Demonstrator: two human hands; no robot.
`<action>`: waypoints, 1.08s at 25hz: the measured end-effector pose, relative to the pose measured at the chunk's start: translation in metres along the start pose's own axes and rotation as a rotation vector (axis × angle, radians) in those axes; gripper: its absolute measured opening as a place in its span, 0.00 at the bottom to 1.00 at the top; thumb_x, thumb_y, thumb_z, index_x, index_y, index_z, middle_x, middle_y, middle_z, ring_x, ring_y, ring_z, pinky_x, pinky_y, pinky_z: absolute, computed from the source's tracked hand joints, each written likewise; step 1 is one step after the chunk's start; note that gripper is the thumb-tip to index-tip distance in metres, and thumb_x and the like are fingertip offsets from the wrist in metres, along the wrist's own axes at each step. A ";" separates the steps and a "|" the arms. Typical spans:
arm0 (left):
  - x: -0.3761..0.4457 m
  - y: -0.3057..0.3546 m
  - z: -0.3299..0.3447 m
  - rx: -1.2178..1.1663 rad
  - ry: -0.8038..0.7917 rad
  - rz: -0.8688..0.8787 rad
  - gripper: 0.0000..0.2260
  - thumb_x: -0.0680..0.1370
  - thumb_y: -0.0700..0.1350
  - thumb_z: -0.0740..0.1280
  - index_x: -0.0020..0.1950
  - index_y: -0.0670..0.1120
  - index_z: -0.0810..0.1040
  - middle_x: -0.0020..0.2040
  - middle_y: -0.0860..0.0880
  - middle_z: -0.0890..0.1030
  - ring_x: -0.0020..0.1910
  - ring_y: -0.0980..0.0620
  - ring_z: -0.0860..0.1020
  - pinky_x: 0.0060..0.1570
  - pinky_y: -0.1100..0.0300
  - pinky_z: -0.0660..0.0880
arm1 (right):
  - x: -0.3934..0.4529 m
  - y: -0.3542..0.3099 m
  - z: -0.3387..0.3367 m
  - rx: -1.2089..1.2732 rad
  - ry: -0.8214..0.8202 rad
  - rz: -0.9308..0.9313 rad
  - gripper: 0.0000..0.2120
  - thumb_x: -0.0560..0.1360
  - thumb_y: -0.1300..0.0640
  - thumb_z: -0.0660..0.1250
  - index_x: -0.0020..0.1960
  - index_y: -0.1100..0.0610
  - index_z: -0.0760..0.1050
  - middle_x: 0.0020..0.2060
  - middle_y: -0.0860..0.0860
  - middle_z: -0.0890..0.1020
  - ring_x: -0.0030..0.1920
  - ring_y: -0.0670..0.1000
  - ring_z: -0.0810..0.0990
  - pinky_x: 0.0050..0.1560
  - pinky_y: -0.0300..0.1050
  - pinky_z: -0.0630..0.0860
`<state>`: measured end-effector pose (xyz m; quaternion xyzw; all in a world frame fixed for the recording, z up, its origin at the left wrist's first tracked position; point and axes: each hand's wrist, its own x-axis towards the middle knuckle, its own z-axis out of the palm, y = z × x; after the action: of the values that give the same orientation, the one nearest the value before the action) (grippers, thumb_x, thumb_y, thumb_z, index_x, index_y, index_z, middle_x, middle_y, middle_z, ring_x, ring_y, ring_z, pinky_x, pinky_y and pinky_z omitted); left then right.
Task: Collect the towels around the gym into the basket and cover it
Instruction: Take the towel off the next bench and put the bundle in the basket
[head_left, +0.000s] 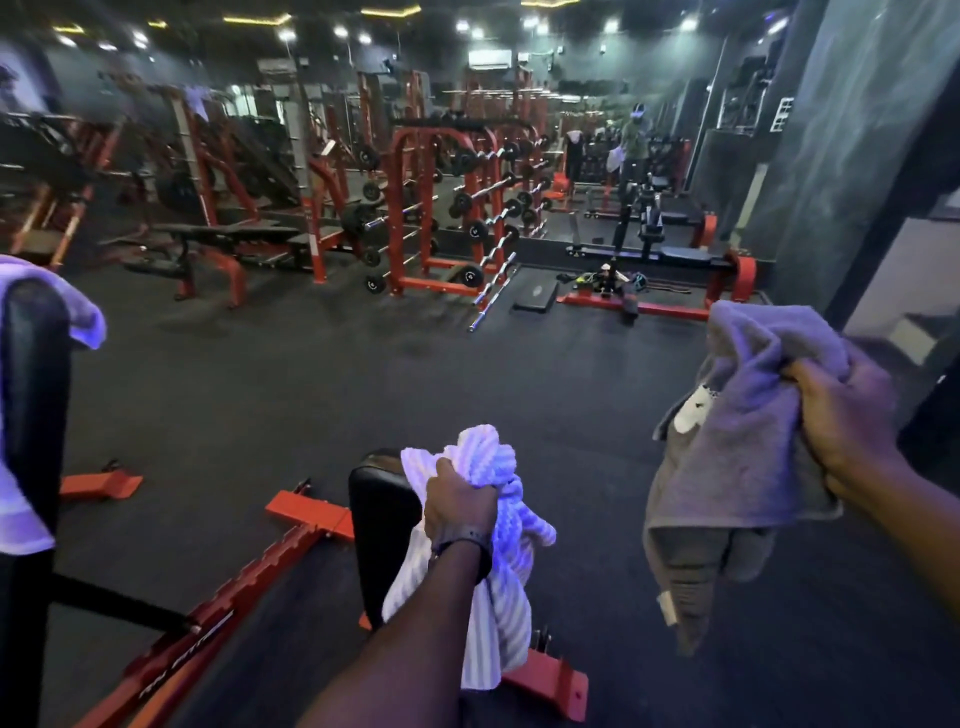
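My left hand (460, 501) low at centre, fist closed, knuckles up, bunched white ribbed cloth towel (498, 545) clamped in it. Dark band on left wrist. Left forearm reaching forward from bottom edge. My right hand (841, 415) higher, out to right, fingers curled tight on hanging grey terry towel (727, 467). Right forearm entering from right edge.

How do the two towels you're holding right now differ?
The white striped towel in the left hand is pale with ribbed stripes; the plain grey terry towel in the right hand is darker and unpatterned. The striped one hangs low beside a black bench pad; the grey one is held higher, clear of equipment. Both are bunched in a closed grip and dangle loosely.
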<state>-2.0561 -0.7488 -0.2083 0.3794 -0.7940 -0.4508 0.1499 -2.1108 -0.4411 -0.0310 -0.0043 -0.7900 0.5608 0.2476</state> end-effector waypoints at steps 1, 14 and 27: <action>0.001 0.007 -0.011 -0.030 0.030 0.025 0.22 0.66 0.49 0.70 0.60 0.51 0.72 0.52 0.46 0.79 0.52 0.38 0.82 0.45 0.54 0.75 | -0.001 -0.005 0.004 0.004 -0.007 -0.008 0.11 0.75 0.60 0.65 0.56 0.60 0.80 0.51 0.60 0.83 0.49 0.53 0.77 0.53 0.54 0.76; -0.129 0.088 -0.280 -0.244 0.577 0.361 0.27 0.57 0.52 0.72 0.55 0.48 0.78 0.52 0.45 0.84 0.52 0.42 0.82 0.51 0.52 0.78 | -0.078 -0.159 0.055 0.415 -0.328 -0.143 0.15 0.68 0.50 0.65 0.51 0.54 0.81 0.44 0.53 0.85 0.43 0.52 0.81 0.50 0.48 0.78; -0.362 0.011 -0.518 -0.140 1.078 0.325 0.28 0.57 0.54 0.75 0.56 0.48 0.80 0.50 0.48 0.85 0.47 0.45 0.83 0.47 0.55 0.80 | -0.394 -0.363 0.047 0.774 -0.887 -0.296 0.20 0.68 0.49 0.64 0.57 0.53 0.81 0.48 0.52 0.86 0.51 0.56 0.83 0.54 0.49 0.77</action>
<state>-1.5196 -0.7903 0.1225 0.4180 -0.6216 -0.2159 0.6263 -1.6855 -0.7298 0.1274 0.4300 -0.5489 0.7153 -0.0462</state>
